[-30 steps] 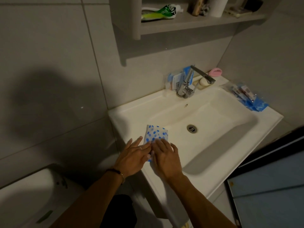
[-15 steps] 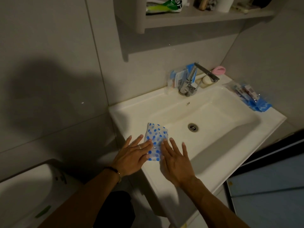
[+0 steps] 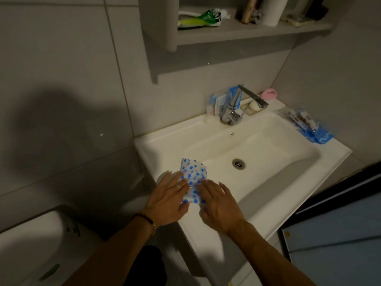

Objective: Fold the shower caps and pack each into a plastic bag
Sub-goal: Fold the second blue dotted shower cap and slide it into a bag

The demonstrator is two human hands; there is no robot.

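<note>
Both the left hand [image 3: 168,200] and right hand [image 3: 216,203] are pressing flat-fingered on the thin, blue-dotted white plastic shower cap [image 3: 192,176]; likely light, limp, slippery, so pinching folded edges is advised.

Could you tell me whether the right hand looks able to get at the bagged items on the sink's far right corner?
Probably yes: the right hand lies flat on the shower cap, and only open basin separates it from the bagged items.

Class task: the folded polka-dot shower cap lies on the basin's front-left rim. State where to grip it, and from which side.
Probably pinch the shower cap at its far end, coming from the basin bowl side: that end overhangs the sink rim.
</note>
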